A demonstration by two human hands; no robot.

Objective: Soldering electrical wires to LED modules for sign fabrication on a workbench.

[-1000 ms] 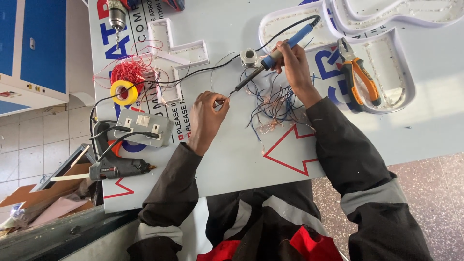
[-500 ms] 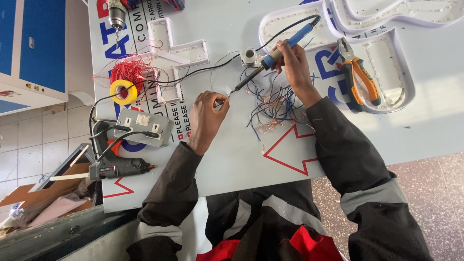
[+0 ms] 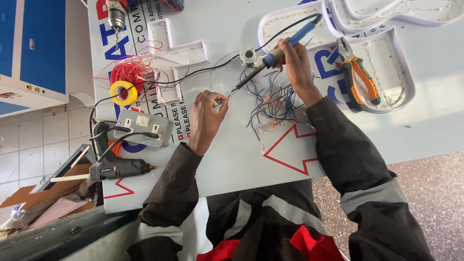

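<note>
Right hand (image 3: 294,63) gripping soldering iron (image 3: 270,57), left hand (image 3: 205,116) pinching thin wire (image 3: 227,96) at its tip

Soldering iron (image 3: 270,55) in right hand (image 3: 295,63) w/ tip just beside left hand (image 3: 205,118) pinching a wire, solder spool (image 3: 248,57) behind tip, wire bundle (image 3: 273,104) btwn hands, pliers (image 3: 357,72) right, socket box (image 3: 143,127), tape roll (image 3: 123,93) & glue gun (image 3: 121,169) left, all on table (image 3: 232,159).

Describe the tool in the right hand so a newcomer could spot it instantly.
On the white sign panel, look just left of the big hollow letter shells. The right hand holds a soldering iron: blue handle, black cord, thin dark tip. Unlike the orange pliers nearby, it is held.
</note>
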